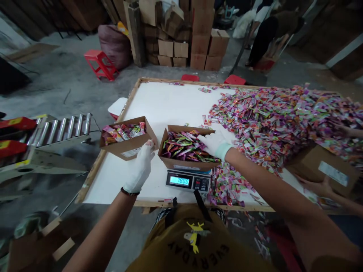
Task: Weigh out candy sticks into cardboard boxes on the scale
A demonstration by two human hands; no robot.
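My left hand (138,168), in a white glove with bare fingertips, is at the right front corner of a cardboard box (133,145). Its fingers are curled together against the cardboard. Small, colourful wrapped packets (124,132) fill that box. A second open box (181,163), also full of packets, rests on a digital scale (188,182) with a lit display. My gloved right hand (217,145) reaches over this box's right end, its fingers stretched onto the packets (184,145). Whether any packet is between them I cannot tell.
A large heap of packets (263,117) covers the table's right side. Another person's hand (320,187) holds a tilted cardboard box (323,166) there. A roller conveyor (62,130) stands left of the white table (167,100). Red stools (100,62) and stacked cartons (172,49) are behind.
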